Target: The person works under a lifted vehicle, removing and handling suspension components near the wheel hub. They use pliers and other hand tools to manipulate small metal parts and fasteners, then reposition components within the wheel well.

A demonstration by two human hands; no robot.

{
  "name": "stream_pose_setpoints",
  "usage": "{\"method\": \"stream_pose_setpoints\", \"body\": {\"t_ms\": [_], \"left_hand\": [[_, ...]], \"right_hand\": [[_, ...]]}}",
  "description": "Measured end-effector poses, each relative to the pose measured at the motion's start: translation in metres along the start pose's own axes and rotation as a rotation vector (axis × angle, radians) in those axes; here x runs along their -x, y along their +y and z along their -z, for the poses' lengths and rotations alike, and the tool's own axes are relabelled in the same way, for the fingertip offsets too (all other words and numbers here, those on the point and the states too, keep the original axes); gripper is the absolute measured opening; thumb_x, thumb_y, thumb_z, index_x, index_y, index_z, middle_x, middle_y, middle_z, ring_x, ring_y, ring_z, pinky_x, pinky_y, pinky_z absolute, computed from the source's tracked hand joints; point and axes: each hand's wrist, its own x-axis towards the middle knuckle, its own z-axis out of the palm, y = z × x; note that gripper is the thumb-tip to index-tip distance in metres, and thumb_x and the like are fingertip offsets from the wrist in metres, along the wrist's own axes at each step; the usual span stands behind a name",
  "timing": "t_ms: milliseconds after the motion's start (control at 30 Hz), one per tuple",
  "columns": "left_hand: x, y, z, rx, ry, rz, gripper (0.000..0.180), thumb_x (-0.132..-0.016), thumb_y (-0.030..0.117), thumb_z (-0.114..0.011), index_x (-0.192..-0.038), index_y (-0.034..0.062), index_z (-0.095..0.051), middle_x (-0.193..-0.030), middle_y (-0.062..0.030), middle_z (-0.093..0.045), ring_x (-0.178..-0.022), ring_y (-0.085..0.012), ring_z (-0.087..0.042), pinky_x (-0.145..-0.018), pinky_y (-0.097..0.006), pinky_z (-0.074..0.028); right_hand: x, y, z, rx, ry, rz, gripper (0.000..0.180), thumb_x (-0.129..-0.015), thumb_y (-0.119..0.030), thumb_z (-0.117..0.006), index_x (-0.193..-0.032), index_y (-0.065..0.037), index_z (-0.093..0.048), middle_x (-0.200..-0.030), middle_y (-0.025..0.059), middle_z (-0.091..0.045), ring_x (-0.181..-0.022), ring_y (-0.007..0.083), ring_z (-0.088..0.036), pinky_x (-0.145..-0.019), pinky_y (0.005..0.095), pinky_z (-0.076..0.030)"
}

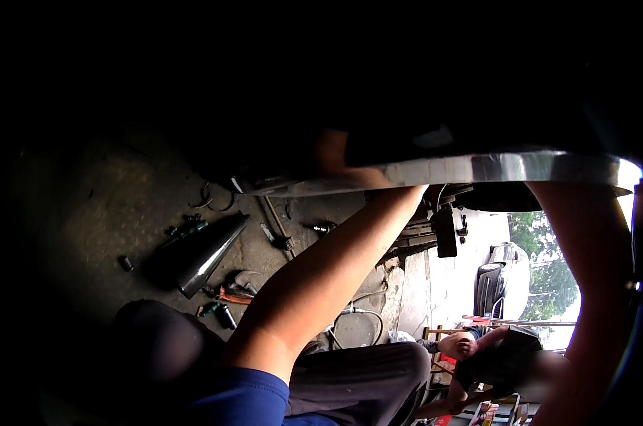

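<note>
Left forearm raised over tool-strewn concrete floor.

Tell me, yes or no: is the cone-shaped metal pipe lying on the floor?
Yes, the cone-shaped metal pipe lies flat on the concrete floor among scattered tools.

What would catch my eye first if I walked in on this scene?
A shiny curved metal edge spans the upper right, with the person's left hand raised against it. On the dark floor at left lies a tapered metal pipe among scattered small tools.
</note>
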Motion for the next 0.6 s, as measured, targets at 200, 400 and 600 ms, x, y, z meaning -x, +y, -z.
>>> {"method": "stream_pose_setpoints", "body": {"t_ms": [200,400,600], "left_hand": [[0.0,0.0,0.0,-0.005,-0.005,0.006,0.056,-0.098,0.068,-0.054,-0.092,0.0127,-0.062,-0.065,-0.0015,-0.056,-0.046,-0.011,-0.049,-0.043,-0.028,-0.042],[0.0,0.001,-0.003,-0.014,-0.015,0.009,0.057,-0.097,0.069,-0.055,-0.091,0.0128,-0.062,-0.065,-0.0015,-0.056,-0.047,-0.011,-0.05,-0.044,-0.028,-0.044],[-0.002,0.003,-0.004,-0.014,-0.022,0.005,0.057,-0.096,0.07,-0.056,-0.091,0.0129,-0.063,-0.065,-0.0015,-0.057,-0.047,-0.0111,-0.051,-0.044,-0.028,-0.045]], "right_hand": [[0.002,-0.001,-0.001,0.004,-0.004,0.0,0.038,-0.09,-0.038,-0.075,-0.111,-0.008,-0.071,-0.102,0.0164,-0.074,-0.099,0.0357,-0.071,-0.088,0.0415,-0.057],[0.01,-0.001,-0.003,0.004,-0.004,-0.008,0.037,-0.09,-0.038,-0.075,-0.111,-0.007,-0.071,-0.102,0.0166,-0.074,-0.099,0.036,-0.072,-0.087,0.0415,-0.057],[0.01,-0.002,-0.003,0.011,-0.008,-0.009,0.037,-0.09,-0.038,-0.076,-0.11,-0.007,-0.071,-0.102,0.0168,-0.074,-0.098,0.0362,-0.072,-0.086,0.0414,-0.058]]}}
